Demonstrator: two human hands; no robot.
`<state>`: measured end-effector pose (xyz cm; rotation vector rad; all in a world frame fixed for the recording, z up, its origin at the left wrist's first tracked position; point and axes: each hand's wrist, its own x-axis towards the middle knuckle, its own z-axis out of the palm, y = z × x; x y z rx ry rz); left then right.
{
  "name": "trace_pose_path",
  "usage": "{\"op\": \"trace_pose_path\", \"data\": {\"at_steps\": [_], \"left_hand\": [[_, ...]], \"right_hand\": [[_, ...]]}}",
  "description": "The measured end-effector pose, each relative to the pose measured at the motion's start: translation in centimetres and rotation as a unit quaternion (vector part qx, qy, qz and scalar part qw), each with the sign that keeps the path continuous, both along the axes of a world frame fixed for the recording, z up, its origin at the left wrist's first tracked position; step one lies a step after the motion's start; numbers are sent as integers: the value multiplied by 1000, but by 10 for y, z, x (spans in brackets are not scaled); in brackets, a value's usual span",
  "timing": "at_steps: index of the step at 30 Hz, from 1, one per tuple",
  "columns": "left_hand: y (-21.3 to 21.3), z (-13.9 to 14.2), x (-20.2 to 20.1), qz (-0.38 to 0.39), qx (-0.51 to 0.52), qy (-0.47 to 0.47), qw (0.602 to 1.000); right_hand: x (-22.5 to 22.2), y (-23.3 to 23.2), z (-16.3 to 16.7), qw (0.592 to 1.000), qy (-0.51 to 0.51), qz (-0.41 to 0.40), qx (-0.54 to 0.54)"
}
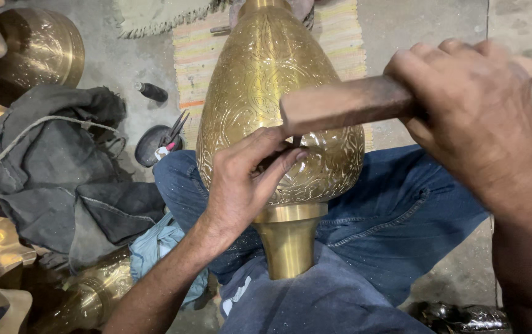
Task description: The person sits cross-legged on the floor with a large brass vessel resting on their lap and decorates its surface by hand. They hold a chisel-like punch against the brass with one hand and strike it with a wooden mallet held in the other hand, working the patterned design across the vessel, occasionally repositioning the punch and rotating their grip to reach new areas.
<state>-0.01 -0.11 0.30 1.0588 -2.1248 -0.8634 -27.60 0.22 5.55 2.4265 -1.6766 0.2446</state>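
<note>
In the head view, a large engraved brass vase (278,105) is laid across the lap in blue jeans (396,210), so its belly is steadied. A thin chisel, barely visible, is pinched against it by the left hand (241,185). A brown wooden mallet (346,102) is gripped by the right hand (470,111), poised just above.

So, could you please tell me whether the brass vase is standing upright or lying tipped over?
Tipped over: the brass vase lies across the person's lap, its foot toward the camera and its neck pointing away over the striped mat.
</note>
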Motion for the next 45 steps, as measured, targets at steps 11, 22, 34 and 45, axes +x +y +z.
{"op": "trace_pose_path", "data": {"at_steps": [11, 22, 34, 45], "left_hand": [[1, 9, 2, 9, 34, 21, 999], [-2, 7, 3, 0, 45, 6, 999], [-3, 16, 4, -4, 35, 20, 999], [-1, 14, 3, 33, 69, 8, 997]], "right_hand": [[5, 1, 8, 986, -154, -1, 66], [6, -1, 7, 995, -85, -22, 54], [12, -2, 13, 994, -76, -39, 75], [2, 1, -9, 1000, -2, 7, 1]]}}
